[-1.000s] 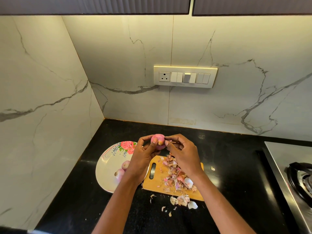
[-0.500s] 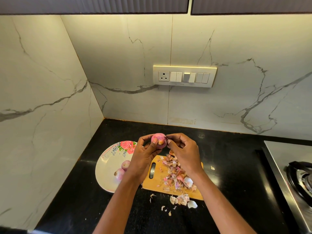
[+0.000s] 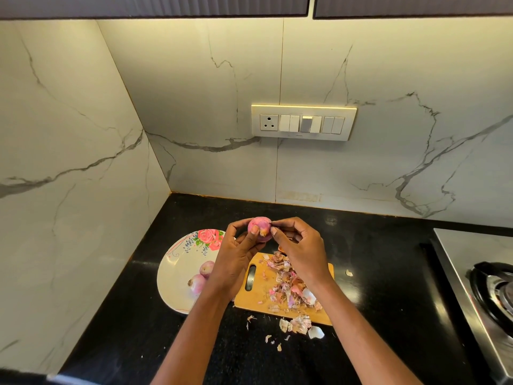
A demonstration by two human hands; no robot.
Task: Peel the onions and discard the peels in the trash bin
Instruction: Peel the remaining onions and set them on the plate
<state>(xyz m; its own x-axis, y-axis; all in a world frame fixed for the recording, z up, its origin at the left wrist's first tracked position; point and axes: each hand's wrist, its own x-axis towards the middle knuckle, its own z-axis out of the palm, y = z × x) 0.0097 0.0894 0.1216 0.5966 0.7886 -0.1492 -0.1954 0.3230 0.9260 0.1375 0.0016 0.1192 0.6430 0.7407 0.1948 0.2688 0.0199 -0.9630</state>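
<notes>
Tabletop (image 3: 388, 259): loose scraps lie just beside the cutting board (image 3: 258, 297); bin not in view.
Plate (image 3: 177, 273): left of board, holds two peeled-looking onions (image 3: 202, 275).
Peels (image 3: 288, 284): heaped on board, discarding not yet done.
Onion (image 3: 259, 227): above the board's far edge; left hand (image 3: 236, 254) fingers grip it; right hand (image 3: 301, 248) fingers pinch its skin.

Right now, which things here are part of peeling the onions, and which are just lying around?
Part of the job:
- onion, held in the left hand, picked at by the right hand
- two onions on the floral plate
- peels on the cutting board, more on the counter

Just lying about:
- gas stove
- wall switch panel

No trash bin in view.
</notes>
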